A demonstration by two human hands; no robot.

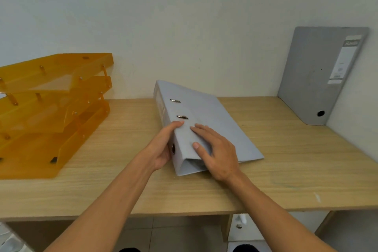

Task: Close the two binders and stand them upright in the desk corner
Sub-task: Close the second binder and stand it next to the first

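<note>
A grey binder (212,116) lies flat and closed in the middle of the wooden desk (286,159), its spine turned left. My left hand (163,145) wraps around the spine near the finger hole, thumb on the top cover. Resting flat on the near end of the cover is my right hand (216,153), pressing it down. A second grey binder (319,75) stands upright in the far right corner, closed, leaning against the right-hand wall with its labelled spine facing me.
An orange translucent stack of letter trays (51,108) fills the left part of the desk, against the back wall. Bare desk surface lies between the flat binder and the upright one. The desk's front edge runs below my forearms.
</note>
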